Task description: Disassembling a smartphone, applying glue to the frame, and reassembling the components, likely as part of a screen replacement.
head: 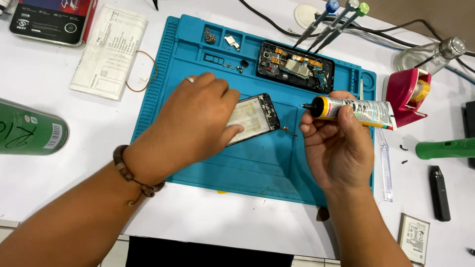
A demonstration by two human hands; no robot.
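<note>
My left hand [198,116] presses the phone frame [255,117] flat on the blue mat [257,163]. My right hand [336,143] grips the glue tube [354,110], tip aimed at the frame. I think gluing comes now: go slow along the edge. A green can [29,129] lies far left, a white leaflet [110,49] above.

Evenly lit white worktable [237,217], pale floor

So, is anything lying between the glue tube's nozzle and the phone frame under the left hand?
Almost nothing. The right hand holds the glue tube with its black nozzle pointing left toward the phone frame, which the left hand pins to the blue mat. Only a small screw-like part lies just below that gap.
</note>
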